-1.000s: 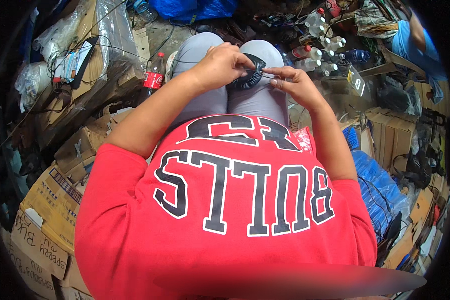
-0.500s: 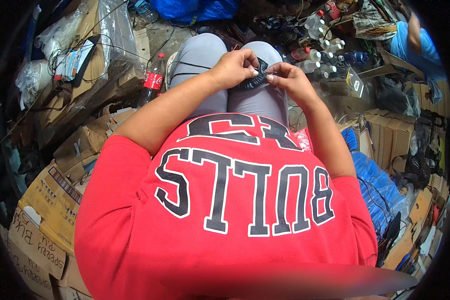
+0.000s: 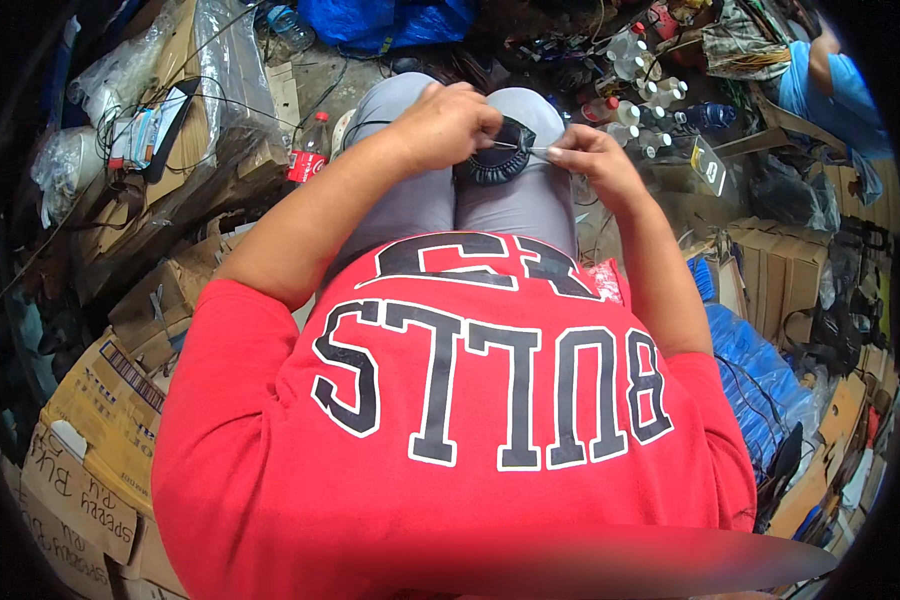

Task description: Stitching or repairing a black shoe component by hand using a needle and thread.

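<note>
On my grey-clad right thigh lies a small black piece (image 3: 497, 172) with a gathered, ridged rim and a dark hollow middle; it looks like a moccasin-style shoe upper. Just above it, my left hand (image 3: 452, 124) is closed at the far left side of the piece. My right hand (image 3: 592, 160) pinches at its right, thumb against forefinger. A thin pale line (image 3: 518, 148) stretches between the fingertips across the piece; whether it is needle, thread or both is too fine to tell. Partly hidden by my left forearm, a dark cord passes over my left thigh (image 3: 395, 97).
A red-labelled cola bottle (image 3: 308, 150) stands left of my knees. Several capped bottles (image 3: 645, 110) crowd the far right. Cardboard (image 3: 95, 410) is piled at left, with blue plastic (image 3: 760, 370) at right. At the far right edge is another person's blue garment (image 3: 840, 95).
My hands have moved apart, the left up and leftward, the right slightly to the right. More of the black shoe upper shows, and the pale line now spans the gap between them.
</note>
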Tool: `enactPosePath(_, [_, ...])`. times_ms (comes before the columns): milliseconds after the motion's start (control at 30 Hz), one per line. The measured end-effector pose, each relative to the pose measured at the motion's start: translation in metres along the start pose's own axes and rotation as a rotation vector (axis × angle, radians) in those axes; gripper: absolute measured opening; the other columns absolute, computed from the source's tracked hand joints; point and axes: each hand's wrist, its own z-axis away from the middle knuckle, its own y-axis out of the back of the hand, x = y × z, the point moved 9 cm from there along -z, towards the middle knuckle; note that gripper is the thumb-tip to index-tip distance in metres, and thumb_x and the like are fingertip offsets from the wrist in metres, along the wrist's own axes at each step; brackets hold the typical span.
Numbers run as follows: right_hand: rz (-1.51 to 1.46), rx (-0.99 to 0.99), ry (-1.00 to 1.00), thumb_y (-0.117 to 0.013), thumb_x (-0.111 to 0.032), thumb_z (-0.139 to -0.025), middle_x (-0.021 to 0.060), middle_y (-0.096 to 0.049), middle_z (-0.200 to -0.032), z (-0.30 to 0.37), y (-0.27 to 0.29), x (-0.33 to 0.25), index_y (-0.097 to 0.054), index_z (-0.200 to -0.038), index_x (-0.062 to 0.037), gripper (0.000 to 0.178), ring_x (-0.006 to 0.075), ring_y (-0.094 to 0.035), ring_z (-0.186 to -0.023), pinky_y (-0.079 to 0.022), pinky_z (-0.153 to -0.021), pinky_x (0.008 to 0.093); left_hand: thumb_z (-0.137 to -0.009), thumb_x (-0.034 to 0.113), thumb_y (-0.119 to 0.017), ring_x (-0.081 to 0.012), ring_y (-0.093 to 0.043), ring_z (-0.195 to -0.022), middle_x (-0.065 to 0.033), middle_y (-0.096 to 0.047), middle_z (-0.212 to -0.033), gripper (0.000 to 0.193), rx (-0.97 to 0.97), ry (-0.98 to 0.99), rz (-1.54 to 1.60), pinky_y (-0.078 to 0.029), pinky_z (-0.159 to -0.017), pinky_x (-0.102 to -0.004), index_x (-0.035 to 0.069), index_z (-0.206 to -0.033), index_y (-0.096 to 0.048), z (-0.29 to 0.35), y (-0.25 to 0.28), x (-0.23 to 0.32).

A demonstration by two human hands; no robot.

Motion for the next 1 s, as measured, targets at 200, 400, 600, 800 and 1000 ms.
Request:
enactPosePath(200, [-0.187,0.039,-0.009,-0.069,-0.016,-0.078,-0.0022,-0.056,-0.085,0.007,0.006,0.011,-0.061,-0.083,-0.0063,0.014,0.0068,-0.049,-0.082,-0.037,-0.075,0.0219,-0.079,0.014,-0.058,-0.0285,-0.058,-0.082,-0.0082,-0.061,-0.080,0.008,-0.152,0.191,0.177,-0.045,-0.071,-0.0399,0.010,-0.085,-0.062,0.006,-0.014,-0.013])
enactPosePath(400, [0.177,0.116,0.061,-0.071,-0.020,-0.077,-0.0008,-0.053,-0.084,0.012,0.012,0.007,-0.066,-0.079,-0.0034,0.018,0.0085,-0.049,-0.082,-0.040,-0.071,0.0229,-0.083,0.008,-0.055,-0.0246,-0.062,-0.074,-0.0143,-0.063,-0.079,0.010,-0.197,0.269,0.336,-0.047,-0.066,-0.0341,0.004,-0.092,-0.059,-0.004,-0.026,-0.004])
enactPosePath(600, [0.088,0.054,-0.040,-0.069,-0.018,-0.078,-0.0010,-0.053,-0.085,0.044,0.026,-0.003,-0.063,-0.076,-0.0036,0.015,0.0091,-0.049,-0.084,-0.039,-0.072,0.0235,-0.084,0.010,-0.054,-0.0297,-0.061,-0.075,-0.0159,-0.063,-0.081,0.013,-0.258,0.214,0.259,-0.047,-0.066,-0.0364,0.005,-0.094,-0.059,-0.008,-0.029,-0.004])
enactPosePath(800, [0.670,0.318,0.157,-0.065,-0.017,-0.078,0.0033,-0.053,-0.092,0.016,0.073,-0.033,-0.060,-0.083,-0.0018,0.017,0.0132,-0.052,-0.081,-0.041,-0.072,0.0257,-0.084,0.012,-0.053,-0.0357,-0.060,-0.076,-0.0176,-0.062,-0.080,0.012,-0.306,0.126,0.131,-0.046,-0.066,-0.0411,0.005,-0.093,-0.059,-0.017,-0.034,0.008])
enactPosePath(1000, [0.846,0.327,0.363,-0.063,-0.018,-0.077,0.0115,-0.060,-0.090,0.028,0.027,-0.075,-0.066,-0.087,-0.0072,0.015,0.0278,-0.059,-0.084,-0.046,-0.077,0.0363,-0.084,0.013,-0.053,-0.0367,-0.060,-0.078,-0.0180,-0.062,-0.081,0.013,-0.297,0.156,0.164,-0.046,-0.066,-0.0418,0.005,-0.094,-0.058,-0.006,-0.032,0.001])
